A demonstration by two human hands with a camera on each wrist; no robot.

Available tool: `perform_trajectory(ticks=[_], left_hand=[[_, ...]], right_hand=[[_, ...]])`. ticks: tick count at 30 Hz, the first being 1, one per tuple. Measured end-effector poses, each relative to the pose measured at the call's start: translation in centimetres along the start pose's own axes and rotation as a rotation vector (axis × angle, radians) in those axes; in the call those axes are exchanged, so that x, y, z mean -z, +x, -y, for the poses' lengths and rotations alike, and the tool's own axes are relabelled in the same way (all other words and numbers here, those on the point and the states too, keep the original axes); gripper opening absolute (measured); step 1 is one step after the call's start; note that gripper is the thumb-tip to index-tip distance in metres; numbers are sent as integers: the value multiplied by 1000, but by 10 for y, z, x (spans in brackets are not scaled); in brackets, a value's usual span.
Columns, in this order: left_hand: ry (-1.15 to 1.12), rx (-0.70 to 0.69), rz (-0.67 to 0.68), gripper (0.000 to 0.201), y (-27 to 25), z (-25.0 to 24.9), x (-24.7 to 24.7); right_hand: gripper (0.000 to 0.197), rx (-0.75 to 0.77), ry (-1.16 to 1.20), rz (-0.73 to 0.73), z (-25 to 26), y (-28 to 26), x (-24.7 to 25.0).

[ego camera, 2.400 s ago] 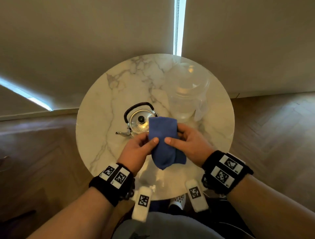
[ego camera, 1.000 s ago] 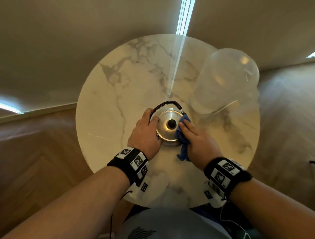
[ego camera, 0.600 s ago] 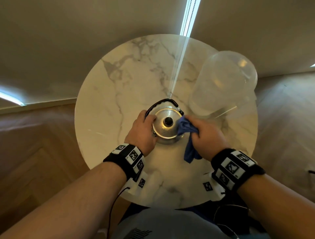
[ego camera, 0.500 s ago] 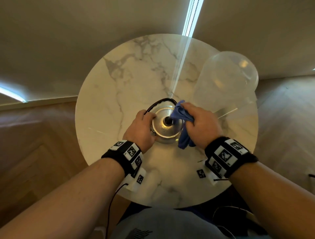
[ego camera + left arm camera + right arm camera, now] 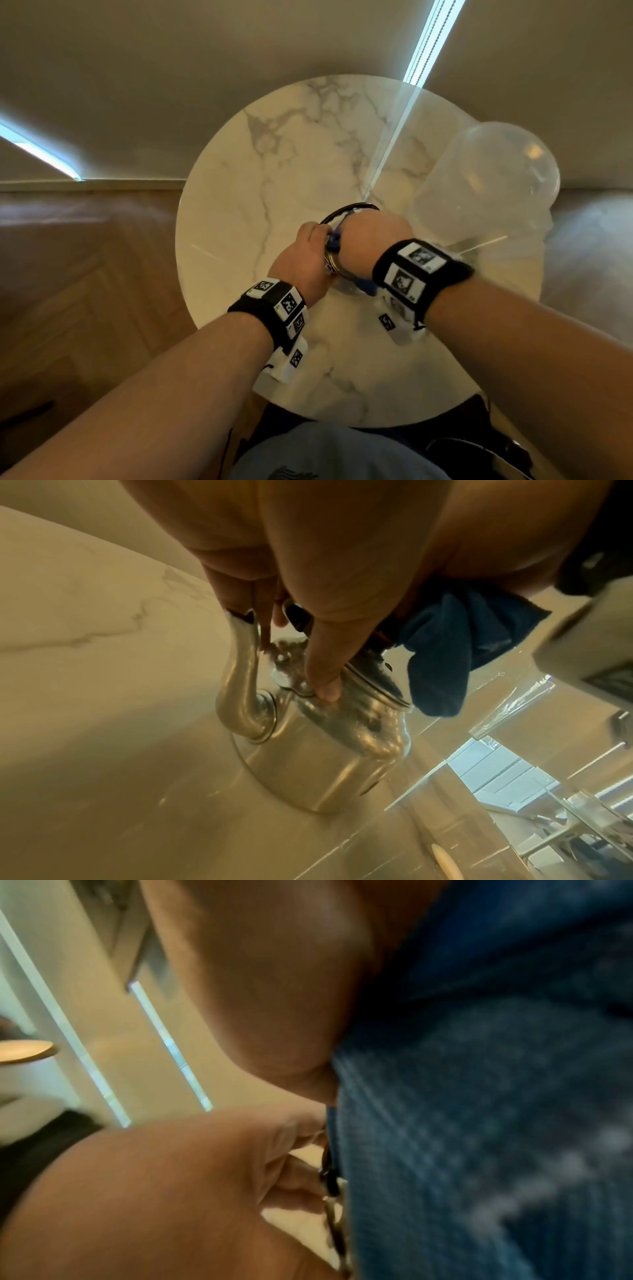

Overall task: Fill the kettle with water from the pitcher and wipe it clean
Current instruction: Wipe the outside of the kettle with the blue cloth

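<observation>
Left hand: the left hand [image 5: 301, 260] steadies the steel kettle [image 5: 329, 750] from its left side, thumb tip [image 5: 325, 691] pressed on the shoulder by the lid rim, the other fingers curled down behind the spout [image 5: 240, 683]; it grips the top of the body, not the handle.
Right hand: the right hand [image 5: 370, 240] lies over the lid, fingers closed on a bunched blue cloth [image 5: 455, 653]; the cloth fills most of the right wrist view, so how the fingers lie under it I cannot tell.
Kettle: it stands upright on the round marble table [image 5: 260, 164], near the middle and a little toward the person, almost hidden under both hands; its black bail handle [image 5: 349, 209] is folded down on the far side.
Step in hand: wiping the lid and shoulder, by my reading.
Doing it well: keep the left hand pressing down so the kettle does not turn or slide on the smooth marble; work the cloth round the knob and under the handle, then down the body; keep the loose tail of the cloth off the spout.
Pitcher: the clear plastic pitcher [image 5: 479, 185] stands just beyond and to the right of the kettle, near the right wrist; a wide elbow swing could knock it.
Open room: bare marble lies to the left and far side; the table edge [image 5: 185, 219] is well apart from the kettle, so turning it leftward looks safest.
</observation>
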State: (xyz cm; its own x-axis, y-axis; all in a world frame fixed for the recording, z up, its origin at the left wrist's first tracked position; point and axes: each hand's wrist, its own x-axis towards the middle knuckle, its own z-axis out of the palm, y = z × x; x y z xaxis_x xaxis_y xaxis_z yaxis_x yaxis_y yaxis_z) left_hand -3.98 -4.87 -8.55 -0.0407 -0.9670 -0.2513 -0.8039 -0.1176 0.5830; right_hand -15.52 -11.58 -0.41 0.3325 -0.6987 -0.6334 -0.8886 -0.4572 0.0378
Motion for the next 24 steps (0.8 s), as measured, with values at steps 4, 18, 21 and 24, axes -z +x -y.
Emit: perform_trajectory(ticks=[4,18,21,24], left_hand=[[-3,-1,6,46,1,3,-1],[3,34,81,51,1,5,2],[5,29,93,50,1,6,3],[8,28,86,50,3,7,2]], right_hand=[[30,62,-29,-172,8,-29,-36],[89,107,0,-118,3,-55,-103],[87,108,57,-162,7,-52,-101],[82,92,197,-215,10,-47,-101]])
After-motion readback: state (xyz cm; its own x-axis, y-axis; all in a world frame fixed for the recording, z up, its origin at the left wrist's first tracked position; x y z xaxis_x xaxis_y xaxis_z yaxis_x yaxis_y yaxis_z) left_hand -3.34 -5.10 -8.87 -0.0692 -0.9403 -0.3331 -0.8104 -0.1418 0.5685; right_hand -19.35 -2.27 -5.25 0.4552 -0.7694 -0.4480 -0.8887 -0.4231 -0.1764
